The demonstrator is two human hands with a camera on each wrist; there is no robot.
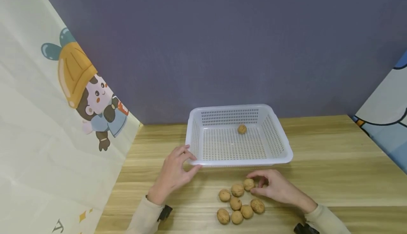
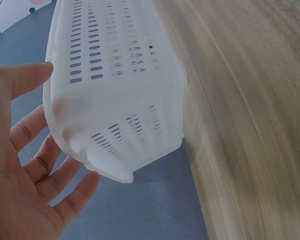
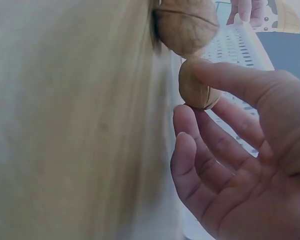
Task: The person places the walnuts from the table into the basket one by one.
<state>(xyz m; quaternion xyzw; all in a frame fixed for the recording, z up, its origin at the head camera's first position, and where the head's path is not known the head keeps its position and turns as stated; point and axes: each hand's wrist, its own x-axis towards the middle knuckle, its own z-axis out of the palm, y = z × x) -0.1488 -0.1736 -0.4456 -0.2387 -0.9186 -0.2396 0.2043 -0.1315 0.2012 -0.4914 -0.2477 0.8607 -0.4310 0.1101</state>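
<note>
A white perforated plastic basket [image 1: 229, 163] stands on the wooden table, with one walnut [image 1: 242, 129] inside it near the back. My left hand [image 1: 175, 170] holds the basket's front left corner, its thumb at the front rim and its fingertips over the edge; the left wrist view shows the fingers spread along the rim [image 2: 49, 100]. In front of the basket, my right hand [image 1: 278, 187] pinches a walnut [image 3: 194, 85] between thumb and fingers, at the top right of a loose group. Several more walnuts [image 1: 236, 204] lie close together beside that hand.
A dark grey panel [image 1: 222, 43] rises behind the basket at the table's back edge. On the left hangs a pale sheet [image 1: 38, 128] with a cartoon figure, and another printed sheet [image 1: 384, 103] stands at the right. Wooden tabletop [image 1: 330, 156] extends right of the basket.
</note>
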